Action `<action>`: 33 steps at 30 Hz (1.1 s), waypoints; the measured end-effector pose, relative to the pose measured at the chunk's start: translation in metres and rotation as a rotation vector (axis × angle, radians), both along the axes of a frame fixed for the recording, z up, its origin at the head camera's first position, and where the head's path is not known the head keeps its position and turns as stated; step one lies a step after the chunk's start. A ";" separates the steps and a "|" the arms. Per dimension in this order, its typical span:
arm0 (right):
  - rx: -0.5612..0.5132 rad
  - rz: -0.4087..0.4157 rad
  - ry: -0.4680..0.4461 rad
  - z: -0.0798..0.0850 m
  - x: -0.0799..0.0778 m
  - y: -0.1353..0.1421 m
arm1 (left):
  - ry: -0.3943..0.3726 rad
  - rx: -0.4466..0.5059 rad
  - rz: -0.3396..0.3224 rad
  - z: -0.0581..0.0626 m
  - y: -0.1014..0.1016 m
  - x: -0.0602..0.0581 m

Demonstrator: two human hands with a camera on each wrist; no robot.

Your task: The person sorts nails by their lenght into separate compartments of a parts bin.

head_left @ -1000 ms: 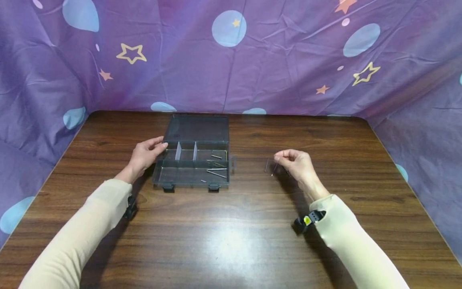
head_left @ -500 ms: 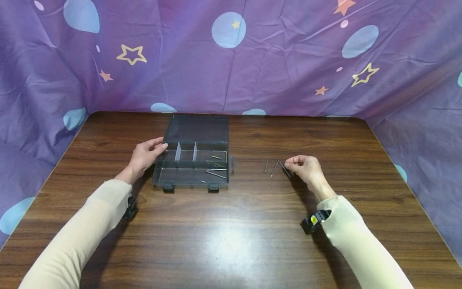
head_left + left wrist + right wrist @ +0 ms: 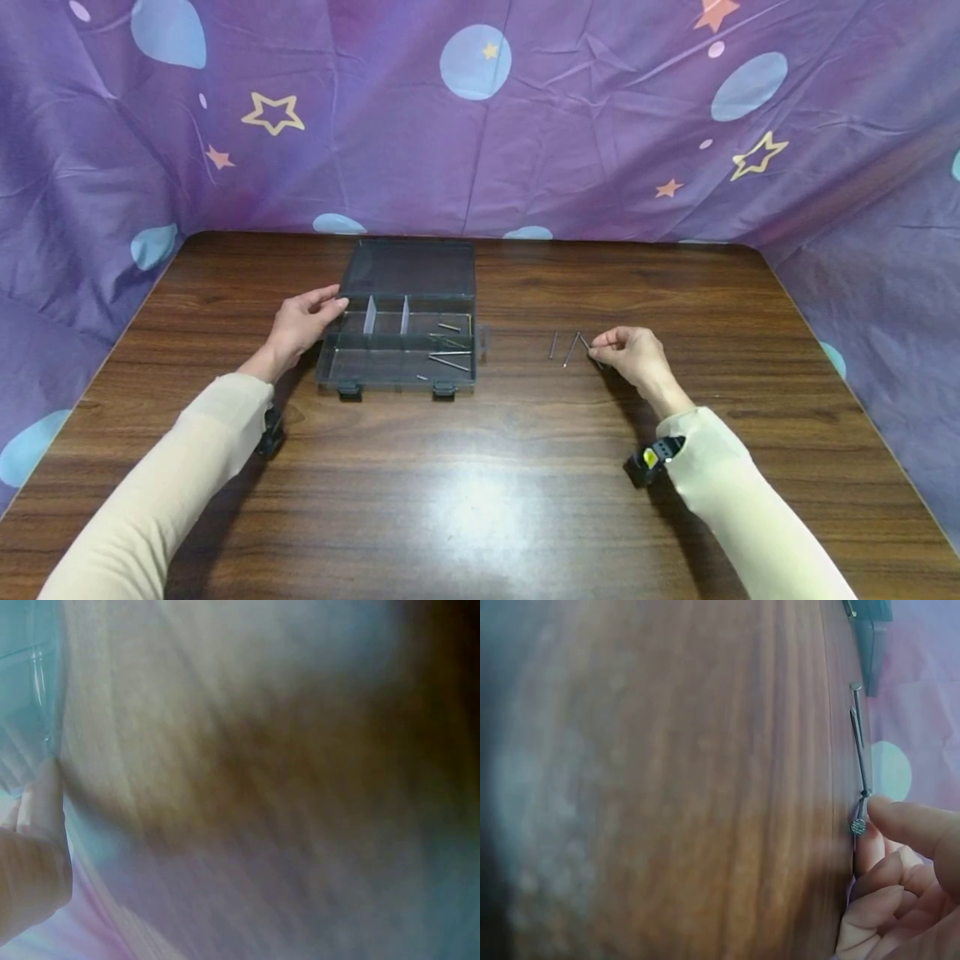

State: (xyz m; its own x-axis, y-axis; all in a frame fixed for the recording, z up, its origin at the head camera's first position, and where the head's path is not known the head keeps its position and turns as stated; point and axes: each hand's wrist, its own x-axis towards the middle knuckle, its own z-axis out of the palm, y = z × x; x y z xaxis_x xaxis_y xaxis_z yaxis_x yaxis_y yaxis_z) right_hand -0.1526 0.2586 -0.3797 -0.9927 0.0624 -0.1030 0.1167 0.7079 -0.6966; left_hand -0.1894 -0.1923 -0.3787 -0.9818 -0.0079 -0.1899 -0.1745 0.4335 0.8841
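Note:
My left hand (image 3: 300, 327) holds the left side of an open dark see-through plastic organizer box (image 3: 397, 367), fingertips at its rim near the hinge; in the left wrist view the fingers meet the box (image 3: 30, 682) at its edge. To the right, my right hand (image 3: 633, 358) pinches a nail (image 3: 587, 343) between thumb and fingers, low over the table. Its round head (image 3: 858, 826) shows beside the thumb in the right wrist view. Another nail (image 3: 572, 350) slants just left of it, and a further nail (image 3: 553, 345) lies left of that.
Several nails (image 3: 450, 360) lie in the box's right part, and thin dividers (image 3: 406, 315) split its rear. The lid (image 3: 411, 267) is folded back on the wooden table (image 3: 375, 500). A purple patterned cloth (image 3: 585, 125) hangs behind.
My right hand has moved right and slightly toward me, from above the nails to the rightmost one, then shifted slightly along it. The left hand and box have stayed in place.

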 end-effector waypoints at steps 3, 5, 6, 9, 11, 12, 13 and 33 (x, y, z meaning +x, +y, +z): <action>0.034 0.003 0.023 0.000 0.000 -0.001 | 0.001 -0.005 -0.003 -0.001 0.000 -0.001; 0.053 0.010 0.040 -0.001 0.000 -0.001 | 0.004 -0.003 -0.002 -0.002 0.000 -0.001; 0.064 0.012 0.048 -0.001 0.000 -0.001 | 0.006 -0.003 -0.001 -0.003 0.000 -0.002; 0.091 0.018 0.059 -0.001 0.001 -0.001 | 0.007 0.007 0.003 -0.003 0.000 -0.002; 0.102 0.023 0.058 -0.001 0.001 -0.001 | 0.007 0.012 0.006 -0.003 0.000 -0.002; 0.103 0.026 0.054 -0.001 0.001 -0.001 | 0.008 0.014 0.006 -0.003 0.000 -0.002; 0.104 0.029 0.050 -0.001 0.001 -0.001 | 0.008 0.014 0.006 -0.003 0.000 -0.002; 0.189 0.067 -0.007 0.006 -0.002 -0.006 | 0.012 0.002 0.008 -0.004 0.000 -0.002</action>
State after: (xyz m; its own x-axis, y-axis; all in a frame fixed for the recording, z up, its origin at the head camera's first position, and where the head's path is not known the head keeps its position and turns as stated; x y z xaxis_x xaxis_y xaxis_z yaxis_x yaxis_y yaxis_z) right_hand -0.1541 0.2525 -0.3733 -0.9946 0.0147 -0.1025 0.0690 0.8323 -0.5500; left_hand -0.1914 -0.1923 -0.3823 -0.9839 -0.0157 -0.1782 -0.1676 0.4299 0.8872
